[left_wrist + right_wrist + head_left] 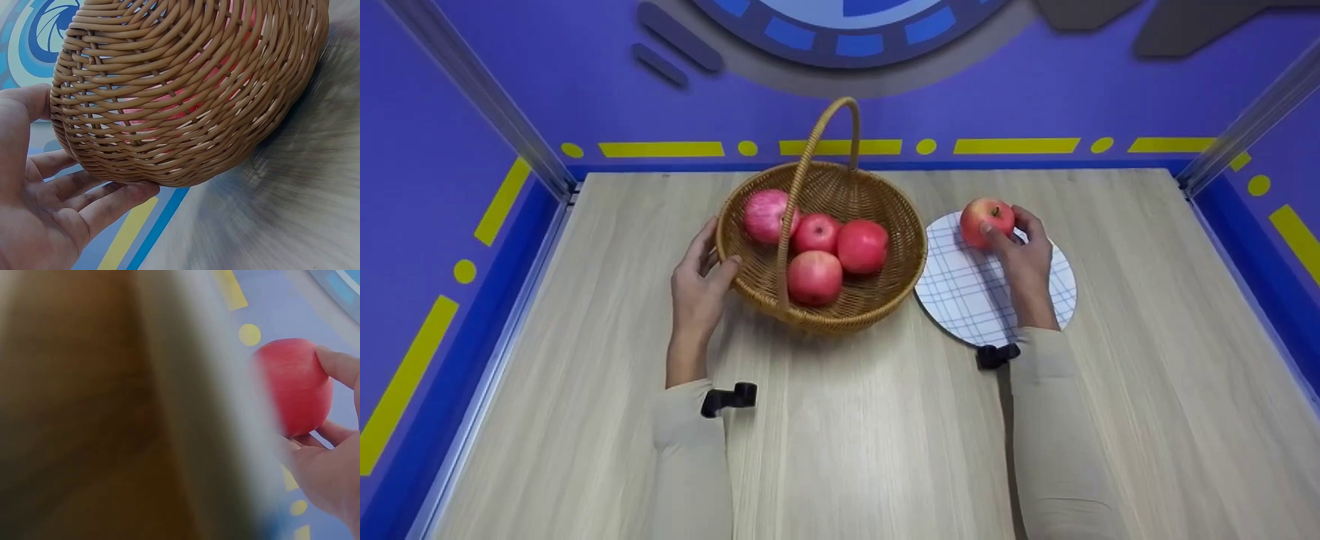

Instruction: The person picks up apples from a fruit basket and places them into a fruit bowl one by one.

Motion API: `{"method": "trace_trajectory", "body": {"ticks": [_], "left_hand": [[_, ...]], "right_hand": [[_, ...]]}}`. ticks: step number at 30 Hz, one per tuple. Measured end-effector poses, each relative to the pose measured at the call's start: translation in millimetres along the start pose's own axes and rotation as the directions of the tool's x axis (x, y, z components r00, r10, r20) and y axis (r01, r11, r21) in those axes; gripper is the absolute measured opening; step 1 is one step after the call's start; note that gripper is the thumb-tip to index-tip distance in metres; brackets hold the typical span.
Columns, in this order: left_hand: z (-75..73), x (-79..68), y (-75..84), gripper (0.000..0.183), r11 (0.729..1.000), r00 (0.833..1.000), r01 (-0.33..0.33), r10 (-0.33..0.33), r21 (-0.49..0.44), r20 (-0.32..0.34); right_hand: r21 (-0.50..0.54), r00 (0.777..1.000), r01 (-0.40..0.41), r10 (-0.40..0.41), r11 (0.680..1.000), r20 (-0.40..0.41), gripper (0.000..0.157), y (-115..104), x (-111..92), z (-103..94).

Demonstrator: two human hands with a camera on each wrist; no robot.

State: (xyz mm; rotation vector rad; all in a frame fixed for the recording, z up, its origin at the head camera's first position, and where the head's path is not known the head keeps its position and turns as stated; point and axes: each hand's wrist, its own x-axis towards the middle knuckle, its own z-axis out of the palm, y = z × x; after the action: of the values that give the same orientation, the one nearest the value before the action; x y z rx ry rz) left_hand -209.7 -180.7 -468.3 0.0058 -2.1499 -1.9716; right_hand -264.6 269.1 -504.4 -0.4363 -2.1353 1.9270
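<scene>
A brown wicker basket [840, 322] with a tall arched handle stands left of the middle, several red apples [815, 277] lying in it. My left hand [701, 289] holds its left side, thumb at the rim. In the left wrist view the fingers of that left hand [73, 208] reach along the underside of the woven wall [185, 112]. My right hand [1027, 262] grips a red-yellow apple [987, 217] between thumb and fingers, over a round white board with a blue grid [960, 300]. The right wrist view shows this apple [295, 385] from its side.
The pale wooden table [840, 435] is bounded by a blue-purple back wall [990, 105] with yellow marks and by side walls. The basket's right rim is close to the round board. A blurred pale edge and brown area block much of the right wrist view.
</scene>
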Motion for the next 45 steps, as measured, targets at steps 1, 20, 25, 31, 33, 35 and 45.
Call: {"method": "trace_trajectory", "body": {"ticks": [1,20,25,31,33,35,45], "left_hand": [[-0.1,0.1,-0.1,0.067,1.000,1.000,0.002,-0.002,-0.002,0.000],[0.5,1.0,-0.2,0.066,1.000,1.000,-0.003,0.004,0.030,-0.006],[0.6,1.3,0.3,0.066,1.000,1.000,0.004,-0.004,0.018,-0.008],[0.4,0.9,0.0,0.067,1.000,1.000,-0.004,0.005,0.022,-0.009],[0.4,0.7,0.0,0.067,1.000,1.000,-0.006,0.007,0.023,-0.009],[0.4,0.7,-0.1,0.067,1.000,1.000,-0.007,0.007,0.022,-0.009],[1.1,1.0,-0.1,0.067,0.998,1.000,-0.015,0.015,0.057,-0.014]], "right_hand": [[-0.003,1.000,-0.004,0.004,1.000,0.005,0.077,0.4,0.2,0.0],[-0.015,0.999,0.009,-0.008,1.000,0.033,0.072,-0.7,1.2,2.6],[-0.078,0.997,0.024,-0.018,0.997,0.068,0.072,-2.9,1.4,3.8],[-0.120,0.996,0.036,-0.026,0.992,0.082,0.070,-5.7,0.9,5.1],[-0.120,0.996,0.038,-0.029,0.992,0.082,0.070,-6.4,0.6,5.5],[-0.120,0.996,0.038,-0.029,0.992,0.082,0.070,-7.0,0.2,5.8],[-0.106,0.994,0.070,-0.061,0.992,0.086,0.069,-5.8,-0.5,5.3]]}}
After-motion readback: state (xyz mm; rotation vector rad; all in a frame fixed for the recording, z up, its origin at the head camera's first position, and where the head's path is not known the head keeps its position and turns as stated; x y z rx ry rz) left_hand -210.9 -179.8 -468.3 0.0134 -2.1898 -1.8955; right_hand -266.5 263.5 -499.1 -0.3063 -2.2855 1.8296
